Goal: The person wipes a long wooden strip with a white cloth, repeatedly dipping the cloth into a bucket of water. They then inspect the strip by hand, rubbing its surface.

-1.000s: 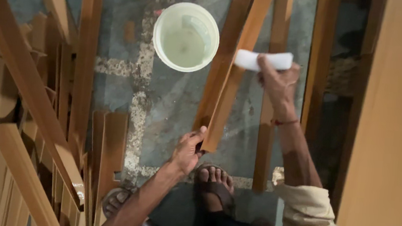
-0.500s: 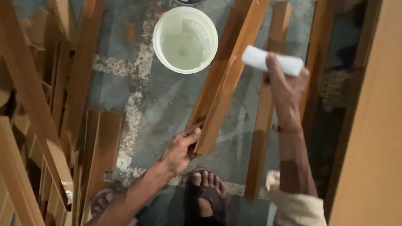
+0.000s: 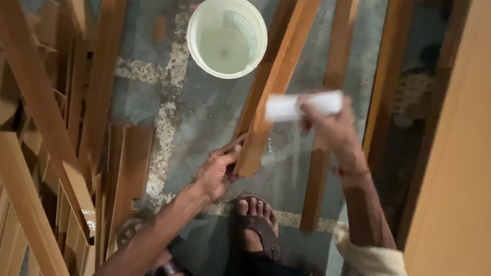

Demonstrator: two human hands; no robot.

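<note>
Largest, the long orange-brown wooden strip (image 3: pixel 274 81) ran away from the person across the grey concrete floor (image 3: pixel 199 122); its near end sat in the left hand (image 3: pixel 217 171), whose fingers were clenched around it. Beyond that hand and slightly to its left stood the round white plastic bucket (image 3: pixel 226 36), holding pale liquid. The right hand (image 3: pixel 332 128), raised just right of the strip, pinched a blurred white folded sheet (image 3: pixel 303 106). Near the left hand's wrist, a foot in a dark sandal (image 3: pixel 257 225) rested.
</note>
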